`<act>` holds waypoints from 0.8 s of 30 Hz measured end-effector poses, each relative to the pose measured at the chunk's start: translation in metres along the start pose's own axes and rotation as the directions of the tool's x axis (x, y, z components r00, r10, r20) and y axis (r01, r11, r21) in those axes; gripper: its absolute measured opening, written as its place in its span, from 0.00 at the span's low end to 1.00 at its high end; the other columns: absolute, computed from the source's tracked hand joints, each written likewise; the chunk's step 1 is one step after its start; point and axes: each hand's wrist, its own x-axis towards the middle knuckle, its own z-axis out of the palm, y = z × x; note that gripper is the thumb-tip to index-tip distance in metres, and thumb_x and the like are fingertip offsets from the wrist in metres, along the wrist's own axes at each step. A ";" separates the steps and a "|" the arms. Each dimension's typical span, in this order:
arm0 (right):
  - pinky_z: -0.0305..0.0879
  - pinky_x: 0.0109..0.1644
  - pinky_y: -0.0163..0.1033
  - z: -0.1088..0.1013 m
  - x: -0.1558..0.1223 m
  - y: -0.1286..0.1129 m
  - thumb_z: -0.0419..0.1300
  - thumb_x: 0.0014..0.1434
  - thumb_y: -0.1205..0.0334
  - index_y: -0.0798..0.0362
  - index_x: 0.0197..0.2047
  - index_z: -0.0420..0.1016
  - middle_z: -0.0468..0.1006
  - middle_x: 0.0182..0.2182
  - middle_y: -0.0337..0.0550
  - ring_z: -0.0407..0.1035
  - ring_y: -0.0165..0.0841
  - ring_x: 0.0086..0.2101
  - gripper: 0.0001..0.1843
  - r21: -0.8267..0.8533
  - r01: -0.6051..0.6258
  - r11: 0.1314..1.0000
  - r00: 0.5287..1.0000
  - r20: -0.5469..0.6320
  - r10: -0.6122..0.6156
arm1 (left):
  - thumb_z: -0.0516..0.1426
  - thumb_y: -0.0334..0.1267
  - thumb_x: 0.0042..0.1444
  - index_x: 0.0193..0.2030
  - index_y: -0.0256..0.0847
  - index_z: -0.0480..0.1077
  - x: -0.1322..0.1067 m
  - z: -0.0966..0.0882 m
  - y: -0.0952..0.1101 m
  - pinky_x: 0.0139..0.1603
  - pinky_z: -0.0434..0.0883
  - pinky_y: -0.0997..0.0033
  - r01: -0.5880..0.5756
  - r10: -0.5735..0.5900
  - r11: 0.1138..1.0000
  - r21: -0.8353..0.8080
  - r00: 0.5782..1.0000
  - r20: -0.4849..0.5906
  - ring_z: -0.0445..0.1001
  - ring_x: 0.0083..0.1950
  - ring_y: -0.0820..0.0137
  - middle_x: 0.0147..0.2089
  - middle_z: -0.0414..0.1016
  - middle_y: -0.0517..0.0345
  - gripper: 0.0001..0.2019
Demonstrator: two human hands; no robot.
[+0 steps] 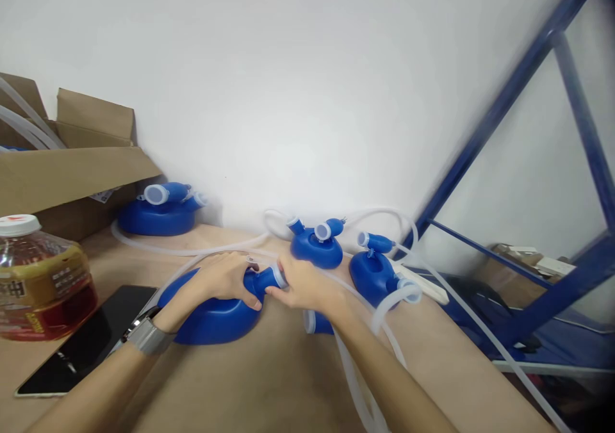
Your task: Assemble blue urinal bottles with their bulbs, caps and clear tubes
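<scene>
A flat blue plastic container [218, 321] lies on the brown table [269, 382] in front of me. My left hand [223, 279] rests on top of it, fingers wrapped round its blue neck. My right hand [305, 285] is closed on the whitish cap [277, 276] at the end of that neck. A clear tube [353, 369] runs under my right forearm and off the near table edge. A metal watch band [148, 337] is on my left wrist.
Three more blue containers stand behind: one at the back left [156, 215], two at the middle [317, 247] and right [375, 276], linked by clear tubing. A drink bottle [41, 279], a black phone [84, 346] and a cardboard box [72, 170] sit left. A blue metal rack frame [509, 93] rises right.
</scene>
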 end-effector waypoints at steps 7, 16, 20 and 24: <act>0.65 0.55 0.53 -0.007 -0.008 -0.015 0.66 0.65 0.45 0.57 0.57 0.70 0.80 0.50 0.59 0.74 0.52 0.50 0.28 -0.119 -0.068 0.991 0.996 -0.065 0.060 | 0.46 0.65 0.66 0.64 0.42 0.71 -0.009 -0.019 -0.005 0.41 0.75 0.68 0.048 -0.030 0.967 -0.248 0.997 0.078 0.79 0.51 0.59 0.52 0.82 0.50 0.34; 0.71 0.47 0.47 0.005 -0.014 -0.029 0.69 0.59 0.37 0.58 0.54 0.74 0.82 0.47 0.60 0.79 0.52 0.46 0.34 -0.053 -0.228 0.972 0.970 -0.105 0.221 | 0.54 0.57 0.65 0.38 0.41 0.79 -0.002 -0.008 -0.001 0.42 0.67 0.68 -0.058 0.060 0.983 -0.175 0.998 0.005 0.74 0.40 0.63 0.37 0.81 0.57 0.22; 0.71 0.46 0.47 0.010 -0.004 -0.024 0.72 0.54 0.37 0.61 0.51 0.74 0.82 0.44 0.61 0.78 0.53 0.45 0.37 -0.066 -0.240 0.969 0.966 -0.116 0.232 | 0.59 0.52 0.60 0.32 0.40 0.81 0.005 0.001 -0.003 0.36 0.64 0.69 -0.045 0.039 0.989 -0.143 0.998 -0.041 0.73 0.35 0.64 0.32 0.81 0.56 0.18; 0.71 0.44 0.45 0.010 -0.001 -0.020 0.70 0.59 0.40 0.59 0.49 0.75 0.82 0.43 0.58 0.79 0.49 0.43 0.31 -0.049 -0.193 0.980 0.978 -0.088 0.188 | 0.61 0.50 0.57 0.31 0.42 0.81 0.009 0.006 -0.004 0.36 0.65 0.69 -0.016 0.005 0.990 -0.142 0.997 -0.071 0.74 0.34 0.64 0.30 0.81 0.57 0.15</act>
